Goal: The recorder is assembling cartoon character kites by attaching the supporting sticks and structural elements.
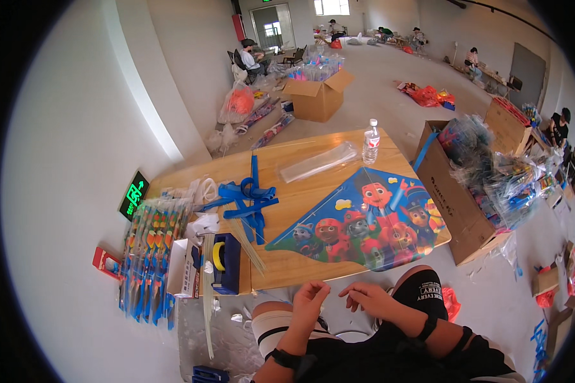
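Note:
My left hand [310, 301] is in front of the table's near edge, thumb and fingertips pinched together; whatever may be between them is too small to make out. Close beside it, my right hand [367, 299] has its index finger stretched out and the others loosely bent, with nothing visible in it. Just beyond both hands, a blue kite [364, 220] printed with cartoon puppies lies flat on the wooden table [268, 271], its right corner by the table edge. Neither hand touches it. Thin pale rods [246, 242] and blue plastic strips [252, 207] lie to its left.
A tape dispenser [227, 265] with yellow tape and a white box [184, 268] stand at the table's left, beside packaged kites [150, 255]. A water bottle [371, 142] and a clear plastic sleeve [319, 162] are at the far side. A filled carton [444, 191] stands right.

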`<state>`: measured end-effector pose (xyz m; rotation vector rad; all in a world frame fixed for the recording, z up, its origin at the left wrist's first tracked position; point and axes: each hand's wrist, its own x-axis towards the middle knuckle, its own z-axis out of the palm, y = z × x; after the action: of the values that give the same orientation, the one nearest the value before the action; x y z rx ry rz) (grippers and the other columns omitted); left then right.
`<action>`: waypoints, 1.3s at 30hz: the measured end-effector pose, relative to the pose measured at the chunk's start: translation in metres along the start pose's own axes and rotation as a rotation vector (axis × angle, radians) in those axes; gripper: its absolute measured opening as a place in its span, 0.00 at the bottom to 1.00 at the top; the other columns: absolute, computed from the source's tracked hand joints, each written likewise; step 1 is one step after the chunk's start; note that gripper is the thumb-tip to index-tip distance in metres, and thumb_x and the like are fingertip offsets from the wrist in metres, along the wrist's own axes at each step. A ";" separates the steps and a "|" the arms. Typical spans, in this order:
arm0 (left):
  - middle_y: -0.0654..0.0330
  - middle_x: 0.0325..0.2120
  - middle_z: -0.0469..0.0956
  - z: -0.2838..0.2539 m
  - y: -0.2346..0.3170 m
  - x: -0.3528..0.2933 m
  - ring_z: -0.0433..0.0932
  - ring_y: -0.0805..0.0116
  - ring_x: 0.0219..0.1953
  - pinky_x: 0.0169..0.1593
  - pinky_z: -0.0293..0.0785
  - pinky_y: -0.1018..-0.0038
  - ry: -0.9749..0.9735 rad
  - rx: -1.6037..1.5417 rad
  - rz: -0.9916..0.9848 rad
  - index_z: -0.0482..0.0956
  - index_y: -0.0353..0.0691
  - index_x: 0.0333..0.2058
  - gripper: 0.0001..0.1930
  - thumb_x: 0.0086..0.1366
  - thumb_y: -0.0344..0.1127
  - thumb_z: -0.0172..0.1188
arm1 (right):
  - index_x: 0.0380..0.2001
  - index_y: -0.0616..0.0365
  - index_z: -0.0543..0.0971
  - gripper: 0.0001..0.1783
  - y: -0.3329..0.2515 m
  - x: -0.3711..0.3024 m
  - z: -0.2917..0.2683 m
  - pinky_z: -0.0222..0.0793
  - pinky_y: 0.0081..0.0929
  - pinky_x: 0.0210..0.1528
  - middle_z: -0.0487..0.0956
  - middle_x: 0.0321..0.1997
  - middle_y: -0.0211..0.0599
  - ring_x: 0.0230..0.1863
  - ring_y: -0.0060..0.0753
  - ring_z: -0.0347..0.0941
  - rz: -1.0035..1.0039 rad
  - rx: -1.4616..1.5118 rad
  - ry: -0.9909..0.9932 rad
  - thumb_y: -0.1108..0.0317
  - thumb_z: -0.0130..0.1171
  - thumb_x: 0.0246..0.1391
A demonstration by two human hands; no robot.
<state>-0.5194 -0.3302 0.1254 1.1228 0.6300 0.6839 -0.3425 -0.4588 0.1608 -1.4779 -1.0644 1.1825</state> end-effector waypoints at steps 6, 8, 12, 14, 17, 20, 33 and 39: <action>0.64 0.33 0.82 0.016 0.016 -0.007 0.80 0.74 0.37 0.45 0.76 0.74 0.060 0.583 0.439 0.82 0.38 0.37 0.06 0.64 0.32 0.68 | 0.63 0.52 0.75 0.24 0.022 0.013 -0.019 0.70 0.28 0.43 0.79 0.41 0.27 0.41 0.26 0.77 0.590 0.793 -0.269 0.55 0.42 0.73; 0.64 0.33 0.83 0.018 0.021 -0.004 0.80 0.74 0.36 0.45 0.76 0.74 0.122 0.590 0.362 0.82 0.38 0.37 0.06 0.64 0.32 0.68 | 0.61 0.51 0.76 0.22 0.027 0.018 -0.023 0.71 0.26 0.42 0.80 0.42 0.29 0.44 0.24 0.77 0.624 0.600 -0.066 0.56 0.49 0.71; 0.64 0.34 0.83 0.006 0.030 0.018 0.79 0.75 0.36 0.44 0.75 0.74 0.106 0.480 0.142 0.82 0.37 0.39 0.08 0.66 0.35 0.67 | 0.63 0.53 0.74 0.23 0.020 0.036 -0.025 0.72 0.26 0.43 0.80 0.43 0.29 0.44 0.24 0.77 0.380 0.265 0.005 0.58 0.54 0.69; 0.65 0.34 0.82 -0.001 0.035 0.035 0.78 0.76 0.37 0.45 0.74 0.76 0.067 0.386 0.028 0.82 0.38 0.40 0.07 0.68 0.34 0.66 | 0.64 0.55 0.72 0.26 0.010 0.052 -0.027 0.74 0.25 0.42 0.81 0.44 0.30 0.45 0.23 0.78 0.178 0.169 -0.123 0.61 0.61 0.66; 0.67 0.35 0.80 -0.010 0.038 0.059 0.76 0.78 0.39 0.46 0.71 0.79 -0.014 0.235 -0.069 0.81 0.38 0.41 0.06 0.70 0.33 0.64 | 0.65 0.56 0.70 0.29 -0.001 0.074 -0.031 0.74 0.23 0.41 0.81 0.44 0.30 0.44 0.22 0.79 0.092 0.147 -0.230 0.62 0.64 0.64; 0.67 0.35 0.80 -0.014 0.033 0.080 0.76 0.80 0.39 0.46 0.70 0.80 -0.051 0.143 -0.085 0.81 0.38 0.41 0.06 0.70 0.33 0.64 | 0.62 0.56 0.73 0.25 -0.002 0.099 -0.034 0.74 0.22 0.40 0.81 0.44 0.30 0.42 0.22 0.79 0.087 0.093 -0.195 0.61 0.64 0.65; 0.65 0.29 0.79 -0.029 -0.009 0.200 0.75 0.76 0.31 0.38 0.72 0.76 0.181 0.281 0.187 0.81 0.38 0.35 0.08 0.64 0.34 0.70 | 0.46 0.60 0.77 0.13 0.012 0.211 -0.053 0.70 0.18 0.33 0.80 0.35 0.29 0.32 0.17 0.75 0.292 0.171 0.022 0.63 0.63 0.65; 0.55 0.32 0.79 -0.043 -0.031 0.267 0.77 0.53 0.35 0.40 0.72 0.59 0.408 0.800 0.373 0.83 0.43 0.31 0.09 0.59 0.39 0.72 | 0.49 0.63 0.74 0.20 0.037 0.272 -0.060 0.73 0.21 0.33 0.80 0.33 0.32 0.33 0.22 0.77 0.200 0.354 0.253 0.67 0.67 0.57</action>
<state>-0.3758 -0.1104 0.0542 1.8923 1.1116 1.0356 -0.2377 -0.2099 0.0832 -1.4266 -0.5149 1.2111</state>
